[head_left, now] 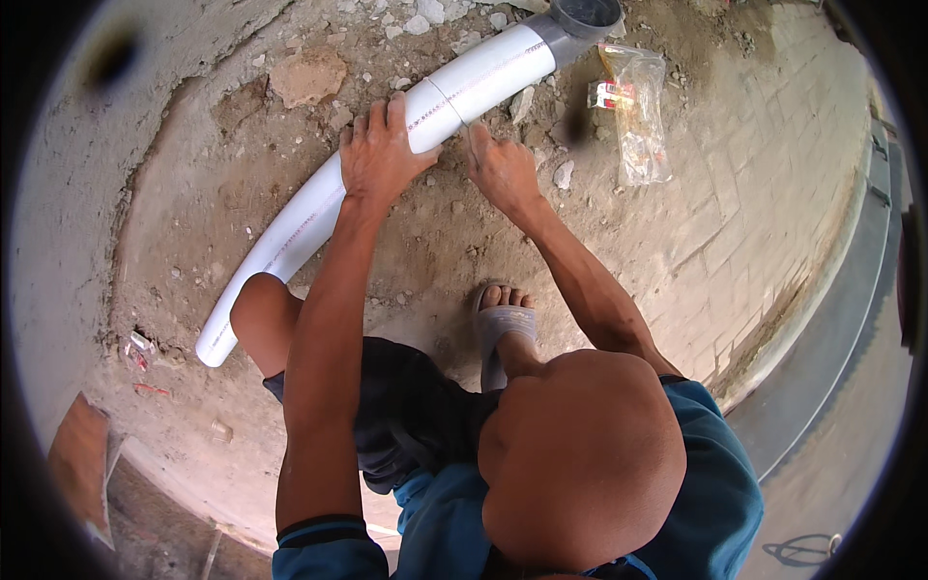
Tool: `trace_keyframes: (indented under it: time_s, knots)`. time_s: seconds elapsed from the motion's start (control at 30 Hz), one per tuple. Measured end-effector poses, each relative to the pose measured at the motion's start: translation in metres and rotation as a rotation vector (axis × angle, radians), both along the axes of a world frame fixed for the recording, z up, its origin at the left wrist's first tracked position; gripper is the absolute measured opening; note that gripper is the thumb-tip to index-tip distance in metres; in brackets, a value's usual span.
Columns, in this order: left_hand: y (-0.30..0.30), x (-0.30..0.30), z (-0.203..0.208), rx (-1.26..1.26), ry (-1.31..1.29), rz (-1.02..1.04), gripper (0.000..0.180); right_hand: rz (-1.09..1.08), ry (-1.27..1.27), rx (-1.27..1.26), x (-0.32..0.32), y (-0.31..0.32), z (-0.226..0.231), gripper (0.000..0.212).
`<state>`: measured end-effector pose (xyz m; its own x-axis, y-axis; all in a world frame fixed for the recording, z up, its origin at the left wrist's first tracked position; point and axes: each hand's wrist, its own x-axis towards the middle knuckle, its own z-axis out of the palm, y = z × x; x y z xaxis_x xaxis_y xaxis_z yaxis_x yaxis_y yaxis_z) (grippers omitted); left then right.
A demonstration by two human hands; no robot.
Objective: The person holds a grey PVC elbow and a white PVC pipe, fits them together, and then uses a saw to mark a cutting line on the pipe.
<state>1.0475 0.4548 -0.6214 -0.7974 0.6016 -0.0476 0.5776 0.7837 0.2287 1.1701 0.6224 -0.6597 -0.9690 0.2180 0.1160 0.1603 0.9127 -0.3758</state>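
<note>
A long white plastic pipe [290, 230] lies slantwise on the dirt, running from near my left knee up to the far right. A grey elbow fitting [586, 17] caps its far end. My left hand [379, 155] grips the pipe near its middle, fingers over the top and thumb on the near side. A thin dark line crosses the pipe to the right of that hand; whether it is a cord, a blade or a cut, I cannot tell. At its near end my right hand [505, 172] is closed, fingertips by the pipe's edge. What it pinches is too small to name.
Rubble and a flat brown stone [307, 77] lie beyond the pipe. A clear plastic bag [640, 116] rests on the ground right of my right hand. A rough wall [68, 193] rises on the left. My sandalled foot [505, 324] stands below my hands.
</note>
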Motion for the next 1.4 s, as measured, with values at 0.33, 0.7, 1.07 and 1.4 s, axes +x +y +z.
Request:
trace_keyframes:
  time_s: [0.33, 0.7, 1.07, 1.4]
  knots:
    - [-0.007, -0.005, 0.001, -0.021, -0.023, 0.029, 0.097, -0.062, -0.132, -0.097, 0.042, -0.006, 0.030, 0.018]
    - [-0.008, -0.002, -0.002, -0.009, -0.016, 0.029, 0.101, -0.042, -0.184, -0.092, 0.055, -0.004, 0.026, 0.018]
    - [-0.012, -0.006, 0.002, -0.027, -0.015, 0.024, 0.099, -0.070, -0.161, -0.123, 0.071, -0.011, 0.033, 0.022]
    - [-0.010, -0.003, 0.008, -0.077, -0.103, 0.045, 0.101, -0.066, -0.143, -0.147, 0.088, -0.013, 0.039, 0.022]
